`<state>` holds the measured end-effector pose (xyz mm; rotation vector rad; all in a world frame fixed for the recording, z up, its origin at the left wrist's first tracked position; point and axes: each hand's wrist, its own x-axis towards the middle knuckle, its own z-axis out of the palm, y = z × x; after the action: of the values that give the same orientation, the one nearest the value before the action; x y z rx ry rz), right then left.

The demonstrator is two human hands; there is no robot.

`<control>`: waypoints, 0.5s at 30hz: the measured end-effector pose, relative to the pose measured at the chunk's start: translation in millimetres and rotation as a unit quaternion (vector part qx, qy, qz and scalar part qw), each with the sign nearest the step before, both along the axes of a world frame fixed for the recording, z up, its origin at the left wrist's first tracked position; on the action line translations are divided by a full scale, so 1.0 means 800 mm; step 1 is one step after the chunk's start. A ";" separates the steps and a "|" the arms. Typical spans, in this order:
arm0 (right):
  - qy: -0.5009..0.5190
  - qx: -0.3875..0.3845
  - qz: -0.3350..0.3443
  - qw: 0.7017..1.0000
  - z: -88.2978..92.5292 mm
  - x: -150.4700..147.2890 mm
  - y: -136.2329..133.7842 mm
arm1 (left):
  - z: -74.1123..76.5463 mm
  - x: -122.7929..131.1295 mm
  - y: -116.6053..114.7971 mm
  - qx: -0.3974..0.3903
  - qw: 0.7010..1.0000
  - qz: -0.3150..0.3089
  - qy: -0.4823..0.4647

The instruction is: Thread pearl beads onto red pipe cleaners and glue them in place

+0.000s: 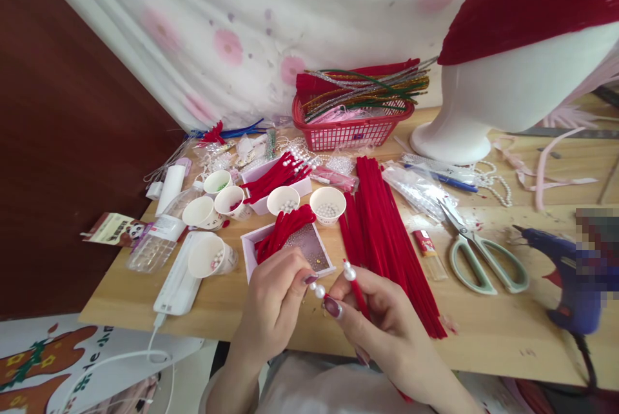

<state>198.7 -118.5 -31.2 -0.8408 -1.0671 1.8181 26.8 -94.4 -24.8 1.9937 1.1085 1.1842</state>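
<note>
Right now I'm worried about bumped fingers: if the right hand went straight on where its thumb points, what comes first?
The right hand would likely first meet the white beads just ahead, then the left hand; depth is unclear.

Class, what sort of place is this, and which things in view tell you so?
Most likely a small craft workspace: the wooden table carries a bundle of long red fuzzy strips, a cup of white beads, and a blue glue gun.
</note>
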 end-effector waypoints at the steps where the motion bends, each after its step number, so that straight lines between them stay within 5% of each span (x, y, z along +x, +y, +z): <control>1: 0.004 0.003 -0.004 1.000 0.000 0.000 0.000 | 0.000 0.001 0.000 0.000 1.000 0.001 0.000; 15: 0.008 0.007 -0.024 1.000 -0.005 0.003 0.002 | -0.002 0.008 0.005 -0.035 0.999 0.018 -0.015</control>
<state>201.1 -117.0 -35.0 -0.8356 -1.0411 1.7721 33.3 -90.4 -26.3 1.9043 1.1601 1.1748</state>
